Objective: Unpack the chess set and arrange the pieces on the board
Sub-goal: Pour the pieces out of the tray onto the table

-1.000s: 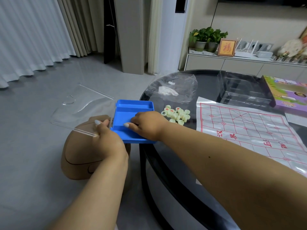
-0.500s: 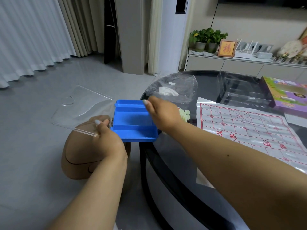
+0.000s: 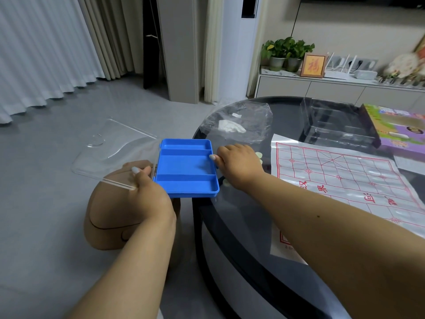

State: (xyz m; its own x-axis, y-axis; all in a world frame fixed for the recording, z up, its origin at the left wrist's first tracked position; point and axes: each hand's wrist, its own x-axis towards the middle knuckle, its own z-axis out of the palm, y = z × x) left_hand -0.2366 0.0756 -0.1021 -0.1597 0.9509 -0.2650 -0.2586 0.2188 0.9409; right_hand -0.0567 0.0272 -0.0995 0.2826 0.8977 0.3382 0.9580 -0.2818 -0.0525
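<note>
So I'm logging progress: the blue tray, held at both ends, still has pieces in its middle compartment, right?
Not quite. The head view shows the blue tray empty in all three compartments. The left hand and right hand do hold its two ends; a few pieces peek out behind the right hand.

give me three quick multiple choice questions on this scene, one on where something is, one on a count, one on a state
1. Where does the printed board sheet lie?
A. on the floor
B. on the dark round table
C. inside the blue tray

2. How many compartments does the blue tray have?
A. one
B. five
C. three

3. What state is the tray's clear lid in?
A. swung open to the tray's left
B. shut over the tray
C. lying on the board sheet

Answers:
1 B, the sheet is spread flat on the tabletop.
2 C, two dividers split it in three.
3 A, the lid hangs open beside the left hand, while the right hand grips the tray's other edge.
</note>
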